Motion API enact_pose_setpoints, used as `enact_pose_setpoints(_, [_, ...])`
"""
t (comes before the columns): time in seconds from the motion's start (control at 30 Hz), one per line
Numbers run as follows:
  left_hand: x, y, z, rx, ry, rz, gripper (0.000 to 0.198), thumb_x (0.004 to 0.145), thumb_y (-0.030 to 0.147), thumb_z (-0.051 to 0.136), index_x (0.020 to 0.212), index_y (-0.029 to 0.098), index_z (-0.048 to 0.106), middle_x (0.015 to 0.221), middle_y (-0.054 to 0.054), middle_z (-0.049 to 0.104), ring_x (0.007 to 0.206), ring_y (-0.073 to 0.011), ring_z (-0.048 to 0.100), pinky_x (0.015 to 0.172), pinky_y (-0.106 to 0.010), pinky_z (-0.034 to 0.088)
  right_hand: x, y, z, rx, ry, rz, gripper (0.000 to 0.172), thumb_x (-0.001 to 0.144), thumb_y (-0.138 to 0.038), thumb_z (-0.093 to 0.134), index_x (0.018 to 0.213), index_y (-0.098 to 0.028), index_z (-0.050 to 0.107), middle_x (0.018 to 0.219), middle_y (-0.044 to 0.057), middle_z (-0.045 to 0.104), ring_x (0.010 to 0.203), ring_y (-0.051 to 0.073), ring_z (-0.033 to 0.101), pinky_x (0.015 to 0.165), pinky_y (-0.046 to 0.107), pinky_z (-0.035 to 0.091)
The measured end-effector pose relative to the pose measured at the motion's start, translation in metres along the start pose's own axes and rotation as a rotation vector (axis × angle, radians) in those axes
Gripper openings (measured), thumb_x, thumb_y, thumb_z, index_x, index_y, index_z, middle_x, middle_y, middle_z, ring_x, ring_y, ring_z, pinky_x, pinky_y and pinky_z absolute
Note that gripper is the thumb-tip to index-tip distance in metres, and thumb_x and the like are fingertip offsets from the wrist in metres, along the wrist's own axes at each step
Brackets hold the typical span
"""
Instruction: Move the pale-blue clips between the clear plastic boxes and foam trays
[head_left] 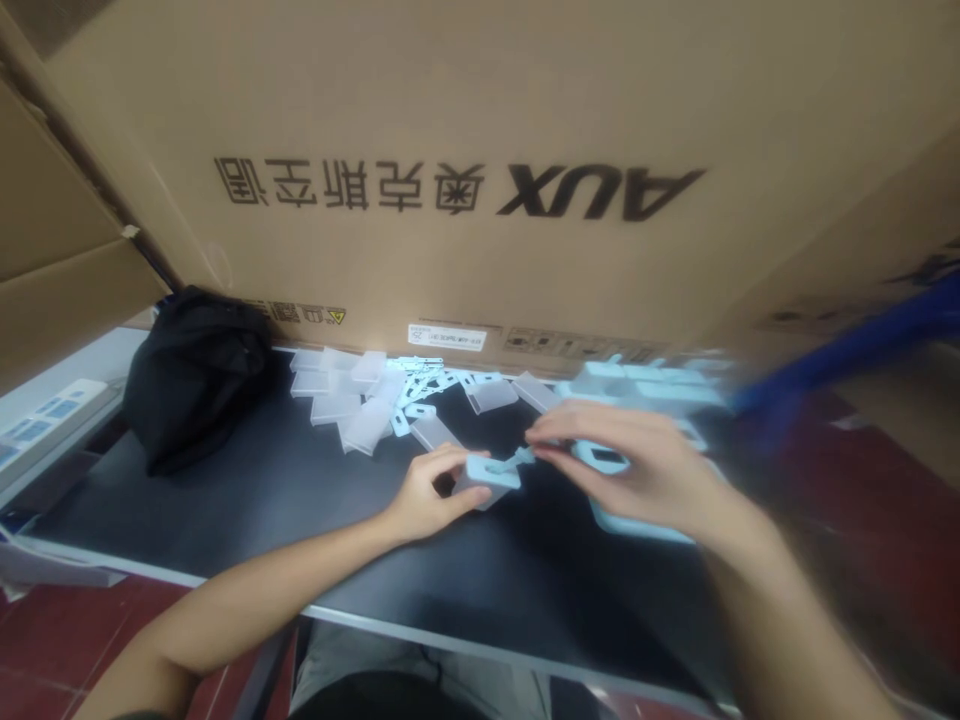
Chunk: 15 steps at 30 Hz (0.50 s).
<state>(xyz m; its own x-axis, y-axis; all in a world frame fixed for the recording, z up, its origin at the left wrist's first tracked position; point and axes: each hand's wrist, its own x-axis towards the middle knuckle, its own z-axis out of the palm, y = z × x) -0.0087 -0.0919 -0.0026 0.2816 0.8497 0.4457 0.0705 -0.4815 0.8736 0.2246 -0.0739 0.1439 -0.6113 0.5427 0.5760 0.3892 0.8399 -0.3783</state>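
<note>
My left hand (433,493) is closed around a small pale blue plastic holder (491,473) on the dark table (247,500). My right hand (637,463) pinches a thin pale blue strip (520,459) that meets the holder's right end. Under my right hand lies a stack of similar pale blue pieces (637,525), partly hidden and blurred. Behind my hands, several clear plastic sleeves (352,400) and small pale blue tags (424,380) are scattered across the table.
A large cardboard box (480,180) with printed lettering stands along the table's back edge. A black bag (191,375) sits at the left. A white power strip (45,420) lies far left. A blurred blue object (847,355) is at the right. Red floor below.
</note>
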Motion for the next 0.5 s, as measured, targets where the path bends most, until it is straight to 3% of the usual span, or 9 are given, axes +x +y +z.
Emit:
enact_pose_setpoints(0.2, [-0.001, 0.000, 0.001, 0.044, -0.005, 0.067, 0.038, 0.091, 0.036, 0.073, 0.123, 0.015, 0.073, 0.097, -0.011, 0.075, 0.083, -0.0206, 0.064, 0.079, -0.034, 0.052, -0.010, -0.002, 0.027, 0.054, -0.091, 0.064, 0.020, 0.098, -0.023, 0.059, 0.114, -0.026, 0.070, 0.095, 0.005, 0.076, 0.086, 0.019, 0.071, 0.074, 0.033, 0.061])
enact_pose_setpoints(0.4, [0.000, 0.003, 0.005, 0.037, 0.043, 0.174, 0.033, 0.089, 0.024, 0.074, 0.122, 0.018, 0.073, 0.110, -0.012, 0.076, 0.097, -0.0234, 0.069, 0.092, -0.039, 0.054, -0.036, 0.004, 0.065, -0.007, -0.047, 0.191, 0.031, 0.097, -0.033, 0.064, 0.126, -0.024, 0.061, 0.110, 0.009, 0.072, 0.102, 0.025, 0.068, 0.086, 0.042, 0.059])
enact_pose_setpoints(0.5, [-0.001, -0.001, 0.006, 0.079, 0.071, 0.153, 0.036, 0.089, 0.022, 0.075, 0.125, 0.021, 0.073, 0.112, -0.011, 0.072, 0.100, -0.0224, 0.068, 0.092, -0.037, 0.055, -0.046, 0.004, 0.088, -0.028, -0.041, 0.287, 0.036, 0.099, -0.033, 0.056, 0.134, -0.024, 0.056, 0.118, 0.011, 0.071, 0.105, 0.027, 0.070, 0.088, 0.045, 0.060])
